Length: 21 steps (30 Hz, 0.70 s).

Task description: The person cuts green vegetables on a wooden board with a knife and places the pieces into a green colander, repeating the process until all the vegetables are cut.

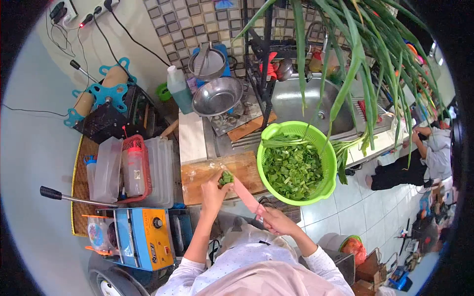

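My left hand (213, 191) is closed around a small bunch of leafy greens (226, 178) above the wooden cutting board (197, 173). In my right hand (279, 222) is a knife with a pink blade (245, 195), gripped by its handle. Its blade points up and left, with the tip close to the greens. Just right of the board stands a bright green plastic colander (332, 172), heaped with chopped greens (294, 170). Some longer green stalks lie across the top of that heap.
Behind the colander is a steel sink (306, 101). Long green leaves (363, 64) hang in from the upper right. A metal bowl (217, 97) and a bottle (179, 90) stand behind the board. A cup sealer (157, 237) is at left; another person (419, 158) sits at far right.
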Tool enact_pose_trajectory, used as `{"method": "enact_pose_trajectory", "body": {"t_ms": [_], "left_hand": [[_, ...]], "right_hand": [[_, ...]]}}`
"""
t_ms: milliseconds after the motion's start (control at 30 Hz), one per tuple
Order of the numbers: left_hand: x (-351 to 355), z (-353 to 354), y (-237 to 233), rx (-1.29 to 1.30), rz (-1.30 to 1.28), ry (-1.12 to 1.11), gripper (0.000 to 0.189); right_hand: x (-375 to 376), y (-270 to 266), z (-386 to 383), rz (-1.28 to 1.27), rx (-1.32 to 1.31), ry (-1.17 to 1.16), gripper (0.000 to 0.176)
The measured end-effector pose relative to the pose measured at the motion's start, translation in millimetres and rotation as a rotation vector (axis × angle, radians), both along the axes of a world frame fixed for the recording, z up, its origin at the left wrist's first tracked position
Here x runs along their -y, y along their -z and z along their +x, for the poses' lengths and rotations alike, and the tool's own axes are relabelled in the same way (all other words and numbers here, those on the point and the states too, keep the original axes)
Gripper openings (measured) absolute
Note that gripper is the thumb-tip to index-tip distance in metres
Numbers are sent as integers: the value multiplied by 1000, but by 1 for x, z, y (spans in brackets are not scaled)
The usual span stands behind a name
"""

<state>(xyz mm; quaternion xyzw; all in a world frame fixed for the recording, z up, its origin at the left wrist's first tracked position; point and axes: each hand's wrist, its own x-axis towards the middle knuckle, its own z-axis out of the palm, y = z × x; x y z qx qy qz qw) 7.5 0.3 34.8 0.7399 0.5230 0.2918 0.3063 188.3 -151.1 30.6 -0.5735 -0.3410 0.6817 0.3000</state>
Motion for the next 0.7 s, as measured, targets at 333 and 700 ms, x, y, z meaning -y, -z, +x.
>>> {"method": "enact_pose_trajectory", "body": {"t_ms": [333, 700], "left_hand": [[1, 3, -14, 196, 111, -1, 39], [21, 127, -27, 175, 249, 551, 38]], "right_hand": [[9, -20, -11, 352, 363, -55, 40], [108, -100, 53, 155, 739, 480, 29]]}}
